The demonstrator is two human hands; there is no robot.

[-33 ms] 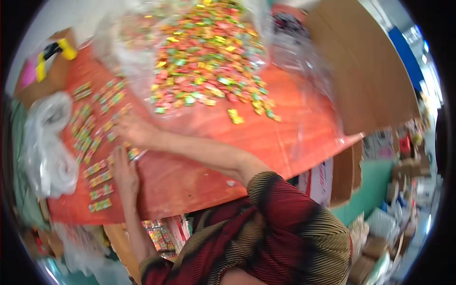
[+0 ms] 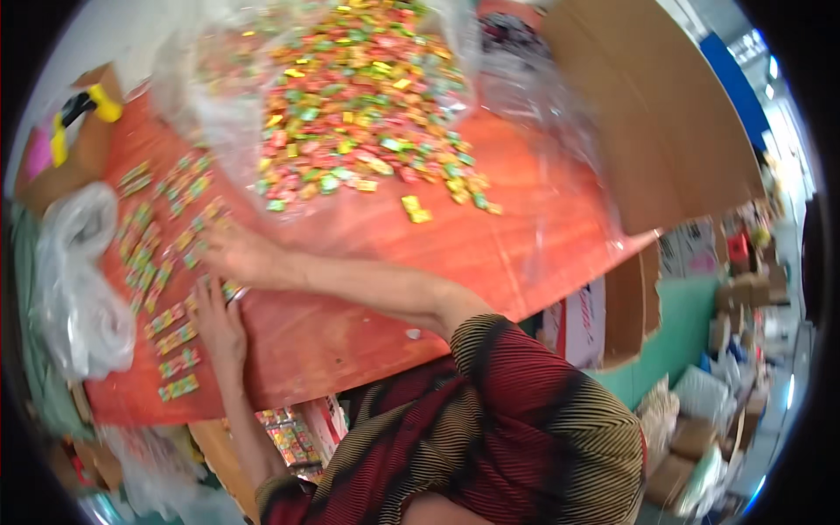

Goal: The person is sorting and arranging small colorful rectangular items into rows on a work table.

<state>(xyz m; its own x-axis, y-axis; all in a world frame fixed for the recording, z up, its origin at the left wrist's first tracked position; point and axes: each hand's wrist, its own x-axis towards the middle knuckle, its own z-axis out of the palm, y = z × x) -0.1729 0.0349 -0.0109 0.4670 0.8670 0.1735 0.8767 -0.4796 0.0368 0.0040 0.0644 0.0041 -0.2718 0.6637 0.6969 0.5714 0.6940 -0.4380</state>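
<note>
Small wrapped candies in red, green, yellow and orange lie in short rows (image 2: 140,249) on the left of the red table (image 2: 350,315). My left hand (image 2: 223,334) rests low over the table beside the nearer rows, its fingers stretched forward. Just beyond it, my right hand (image 2: 249,258) reaches across from the right with its fingers down at a row of candies (image 2: 194,236). Blur hides whether the right fingers hold any. A few candies and a shiny bit of wrapper (image 2: 233,290) show between the two hands.
A large heap of loose candies (image 2: 350,114) spreads from clear plastic (image 2: 223,131) at the back. Two yellow candies (image 2: 416,210) lie apart from it. A crumpled clear bag (image 2: 83,297) and small carton (image 2: 79,166) stand left, a tall cardboard box (image 2: 647,114) right.
The whole scene has shifted slightly left as the view turned. Both hands stay by the same candy rows, with only a small movement of the right fingers.
</note>
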